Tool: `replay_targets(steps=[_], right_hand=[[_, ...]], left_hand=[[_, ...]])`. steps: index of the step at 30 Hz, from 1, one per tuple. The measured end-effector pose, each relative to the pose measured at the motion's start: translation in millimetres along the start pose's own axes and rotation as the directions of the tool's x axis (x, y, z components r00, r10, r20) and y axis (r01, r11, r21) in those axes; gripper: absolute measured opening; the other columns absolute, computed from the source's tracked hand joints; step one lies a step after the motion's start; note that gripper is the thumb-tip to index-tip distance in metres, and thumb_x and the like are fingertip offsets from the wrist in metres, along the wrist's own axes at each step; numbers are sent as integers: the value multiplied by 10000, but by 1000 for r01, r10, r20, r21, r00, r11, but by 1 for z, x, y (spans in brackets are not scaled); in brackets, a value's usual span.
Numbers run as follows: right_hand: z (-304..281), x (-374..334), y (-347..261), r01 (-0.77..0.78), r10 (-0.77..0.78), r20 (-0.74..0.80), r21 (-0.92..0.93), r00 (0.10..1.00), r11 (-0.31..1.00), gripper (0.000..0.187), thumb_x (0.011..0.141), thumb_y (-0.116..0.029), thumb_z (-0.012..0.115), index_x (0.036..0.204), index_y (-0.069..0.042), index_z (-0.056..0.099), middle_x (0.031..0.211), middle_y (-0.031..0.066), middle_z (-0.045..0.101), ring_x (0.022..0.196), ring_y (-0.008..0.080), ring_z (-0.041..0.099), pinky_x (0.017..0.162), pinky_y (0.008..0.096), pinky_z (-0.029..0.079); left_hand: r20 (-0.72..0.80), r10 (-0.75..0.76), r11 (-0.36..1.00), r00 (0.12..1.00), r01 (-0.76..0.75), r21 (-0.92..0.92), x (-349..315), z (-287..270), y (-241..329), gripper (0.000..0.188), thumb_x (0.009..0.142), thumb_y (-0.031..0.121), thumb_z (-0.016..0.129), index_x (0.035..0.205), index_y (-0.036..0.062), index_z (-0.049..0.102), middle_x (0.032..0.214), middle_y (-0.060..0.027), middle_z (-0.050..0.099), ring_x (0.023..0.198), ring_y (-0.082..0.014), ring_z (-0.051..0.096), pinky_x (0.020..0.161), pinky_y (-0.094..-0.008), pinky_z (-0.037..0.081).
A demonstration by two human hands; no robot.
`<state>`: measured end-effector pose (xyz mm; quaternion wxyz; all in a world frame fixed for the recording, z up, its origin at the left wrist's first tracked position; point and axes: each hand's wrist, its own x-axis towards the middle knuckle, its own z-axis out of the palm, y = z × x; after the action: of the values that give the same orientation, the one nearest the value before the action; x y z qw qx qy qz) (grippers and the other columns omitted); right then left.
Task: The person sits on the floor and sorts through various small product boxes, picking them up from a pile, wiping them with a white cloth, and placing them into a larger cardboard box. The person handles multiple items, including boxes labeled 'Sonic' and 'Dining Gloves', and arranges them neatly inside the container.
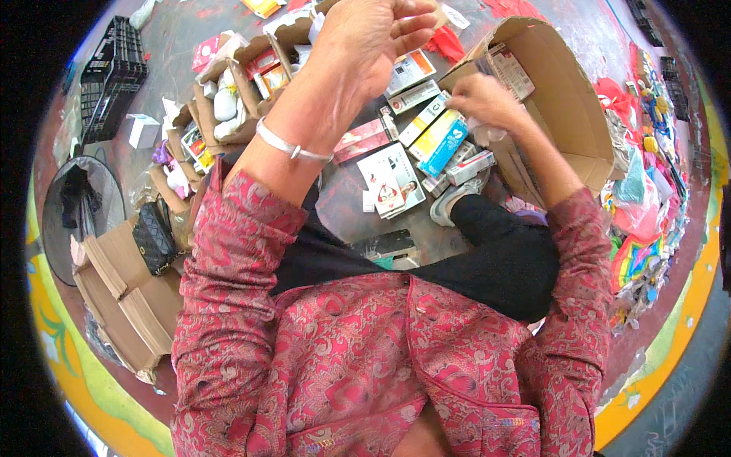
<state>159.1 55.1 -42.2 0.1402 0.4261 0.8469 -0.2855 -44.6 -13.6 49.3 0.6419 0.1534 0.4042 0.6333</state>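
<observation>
My left hand (369, 38) reaches far forward at the top edge, past the small boxes. Its fingers are stretched and slightly bent, with nothing visible in them; part of the hand is cut off by the picture's edge. Over the right side of the small boxes, my right hand (487, 103) has its fingers curled together. What they hold, if anything, is hidden. Crumpled clear plastic (487, 135) shows just below it. Nearest to its fingertips lie a yellow-and-white box (428, 122) and a blue box (444, 148). White picture cards or flat packs (390, 180) and a pink box (361, 141) lie nearer me.
An open cardboard box (567, 99) stands at the right. Divided cardboard trays (244, 84) with small goods are at the left, near a black crate (113, 76), a black quilted bag (154, 238) and flattened cardboard (126, 289). Colourful packaged items (640, 190) pile up far right.
</observation>
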Motion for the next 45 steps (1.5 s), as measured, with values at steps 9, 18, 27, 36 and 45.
replay_targets(steps=[9, 18, 27, 36, 45], right_hand=[[219, -1, -67, -248, 270, 254, -113, 929, 962, 705, 610, -687, 621, 789, -7, 670, 830, 177, 650, 802, 273, 641, 700, 356, 504], [280, 22, -75, -514, 500, 127, 121, 857, 849, 881, 628, -497, 697, 1111, 174, 394, 1017, 243, 573, 923, 331, 608, 782, 382, 494], [225, 66, -22, -489, 670, -106, 601, 735, 632, 692, 632, -535, 671, 926, 86, 592, 929, 261, 605, 879, 370, 606, 760, 439, 480], [221, 24, 38, -774, 889, -108, 452, 445, 443, 785, 621, -393, 731, 1141, 76, 377, 1066, 224, 563, 962, 330, 588, 827, 418, 468], [176, 26, 46, -227, 438, 151, 966, 886, 124, 331, 637, -84, 703, 927, 50, 615, 882, 144, 643, 781, 241, 623, 729, 366, 481]], left_hand=[[-29, -32, 999, 999, 33, 24, -22, -15, 18, 288, 820, 58, 511, 1095, -18, 478, 890, -103, 562, 757, -153, 558, 669, -241, 484], [56, -27, 988, 998, 18, 153, -39, -17, 18, 329, 848, 111, 494, 1133, -51, 472, 990, -114, 570, 826, -138, 565, 717, -238, 492], [85, -95, 980, 992, 78, 182, -30, -18, 12, 330, 880, 156, 472, 1153, -31, 479, 1006, -94, 570, 833, -115, 563, 722, -217, 478], [74, -135, 984, 988, 125, 125, -29, -15, 13, 310, 844, 75, 465, 1126, -54, 478, 957, -106, 582, 774, -127, 564, 671, -224, 476], [85, -146, 987, 986, 139, 79, -17, -14, 10, 258, 835, 54, 482, 1081, -21, 509, 921, -94, 591, 753, -134, 577, 657, -231, 487]])
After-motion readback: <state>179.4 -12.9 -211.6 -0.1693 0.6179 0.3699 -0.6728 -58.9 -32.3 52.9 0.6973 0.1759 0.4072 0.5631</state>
